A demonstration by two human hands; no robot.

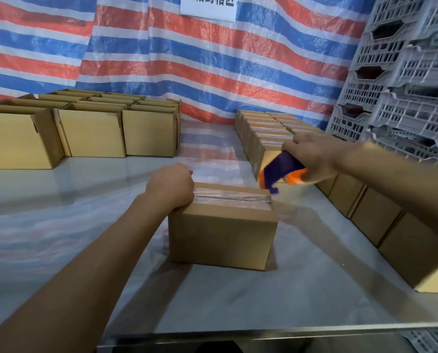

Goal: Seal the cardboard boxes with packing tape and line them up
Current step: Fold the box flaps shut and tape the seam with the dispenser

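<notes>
**A:** What are the hands doing?

**B:** The left hand [170, 186] sits on the left end of the cardboard box [223, 233], fingers curled over its top edge, holding it down. The right hand [314, 156] is wrapped round an orange and blue tape dispenser [282, 171], in the air just past the box's right end.

**A:** And the box itself?

**B:** It's on the table [85, 225] between the two hands. The flaps are closed and a strip of clear tape [233, 198] runs along the top seam. Whether tape joins that strip to the dispenser I can't tell, because that part is blurred.

**A:** Farther out?

**B:** Beyond and below the right hand, a row of closed boxes [373, 215] lines the table's right side, with grey plastic crates [403, 85] stacked behind them. Well past the left hand stand open boxes [93, 131], against a red, white and blue striped tarp [212, 67].
</notes>
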